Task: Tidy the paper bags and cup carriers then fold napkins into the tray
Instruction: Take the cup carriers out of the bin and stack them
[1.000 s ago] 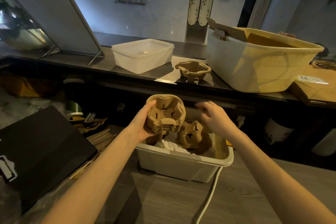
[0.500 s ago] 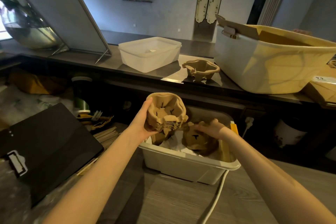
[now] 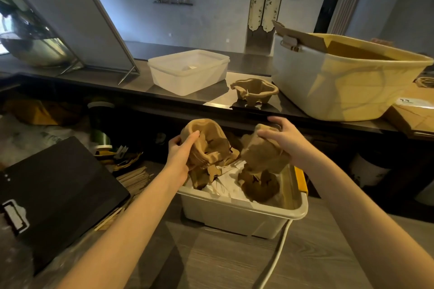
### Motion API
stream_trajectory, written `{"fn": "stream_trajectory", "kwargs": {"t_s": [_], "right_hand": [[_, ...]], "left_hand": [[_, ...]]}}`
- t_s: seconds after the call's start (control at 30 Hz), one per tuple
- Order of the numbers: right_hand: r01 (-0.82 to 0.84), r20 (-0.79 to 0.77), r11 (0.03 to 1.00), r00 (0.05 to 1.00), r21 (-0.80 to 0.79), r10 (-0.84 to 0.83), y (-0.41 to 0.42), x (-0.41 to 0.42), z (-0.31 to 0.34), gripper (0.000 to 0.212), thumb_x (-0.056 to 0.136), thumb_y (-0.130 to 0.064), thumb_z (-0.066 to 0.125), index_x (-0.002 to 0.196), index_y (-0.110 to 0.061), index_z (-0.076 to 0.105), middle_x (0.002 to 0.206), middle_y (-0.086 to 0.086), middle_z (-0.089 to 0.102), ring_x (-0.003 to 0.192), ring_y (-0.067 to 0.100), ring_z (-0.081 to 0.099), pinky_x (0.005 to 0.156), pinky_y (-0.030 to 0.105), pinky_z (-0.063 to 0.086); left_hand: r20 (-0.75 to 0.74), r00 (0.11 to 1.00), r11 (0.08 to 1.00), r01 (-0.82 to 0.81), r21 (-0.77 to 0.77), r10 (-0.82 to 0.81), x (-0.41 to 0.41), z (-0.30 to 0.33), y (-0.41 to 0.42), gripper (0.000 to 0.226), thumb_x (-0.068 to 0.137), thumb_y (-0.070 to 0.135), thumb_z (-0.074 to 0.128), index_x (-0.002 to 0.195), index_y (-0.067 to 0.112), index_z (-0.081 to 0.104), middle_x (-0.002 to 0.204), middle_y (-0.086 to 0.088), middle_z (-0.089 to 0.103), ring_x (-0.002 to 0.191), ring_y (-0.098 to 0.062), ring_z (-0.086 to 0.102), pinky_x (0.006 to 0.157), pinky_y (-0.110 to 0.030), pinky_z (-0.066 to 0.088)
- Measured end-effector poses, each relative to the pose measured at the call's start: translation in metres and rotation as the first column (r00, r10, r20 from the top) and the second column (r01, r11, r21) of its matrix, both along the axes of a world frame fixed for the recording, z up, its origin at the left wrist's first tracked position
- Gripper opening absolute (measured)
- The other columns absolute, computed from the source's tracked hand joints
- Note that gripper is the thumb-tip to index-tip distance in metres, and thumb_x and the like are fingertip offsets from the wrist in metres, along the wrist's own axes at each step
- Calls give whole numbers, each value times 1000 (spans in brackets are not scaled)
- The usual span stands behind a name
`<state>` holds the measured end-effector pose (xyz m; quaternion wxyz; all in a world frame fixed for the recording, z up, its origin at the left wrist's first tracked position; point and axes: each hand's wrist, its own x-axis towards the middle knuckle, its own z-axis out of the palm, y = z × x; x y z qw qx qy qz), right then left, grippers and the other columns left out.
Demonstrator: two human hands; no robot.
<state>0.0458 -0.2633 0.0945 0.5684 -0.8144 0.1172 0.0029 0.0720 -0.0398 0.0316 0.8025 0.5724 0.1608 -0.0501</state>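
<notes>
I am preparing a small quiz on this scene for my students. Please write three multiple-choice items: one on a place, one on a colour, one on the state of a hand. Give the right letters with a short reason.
1. Where does the single cup carrier that no hand touches stand?
A. on the dark counter, between the clear lidded container and the large tub
B. inside the large tub
C. on the black case

2. What colour is the clip on the right end of the grey bin?
A. red
B. yellow
C. blue

3. What is the left hand doing?
A. lying flat on the table
B. hanging idle
C. gripping a stack of cup carriers

Answers:
1 A: it sits on the counter between the clear container and the tub.
2 B: the clip is yellow.
3 C: its fingers curl round the stack above the bin.
</notes>
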Motion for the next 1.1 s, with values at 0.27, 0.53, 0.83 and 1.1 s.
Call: {"fn": "stream_trajectory", "kwargs": {"t_s": [0.27,0.53,0.83,1.1], "right_hand": [[-115,-84,934,985,337,151,14,-8,22,24,95,-29,52,114,-15,59,100,8,63,89,18,63,64,26,53],[-380,-127,893,900,242,417,10,-8,25,29,91,-35,53,104,-12,65,104,5,72,95,18,69,74,32,58],[-147,-50,476,976,-867,211,30,-1,16,28,95,-41,46,109,-21,60,87,-1,63,74,13,59,64,24,47],[-261,-77,513,933,-818,350,41,5,0,38,98,-36,44,130,-16,38,104,5,62,89,18,62,81,35,56]], "left_hand": [[174,975,975,99,200,-135,-7,8,-16,56,82,40,64,128,29,34,121,-3,49,107,-20,53,96,-45,46],[215,953,962,169,214,-215,-12,9,-12,36,91,44,48,123,29,41,114,0,53,100,-15,54,86,-34,46],[184,934,926,246,287,-306,-13,8,-15,44,82,67,43,113,37,52,117,1,55,110,-20,53,99,-45,43],[40,900,891,423,168,-435,-18,11,-15,50,90,62,32,110,28,61,108,-5,65,102,-23,59,80,-32,51]]}}
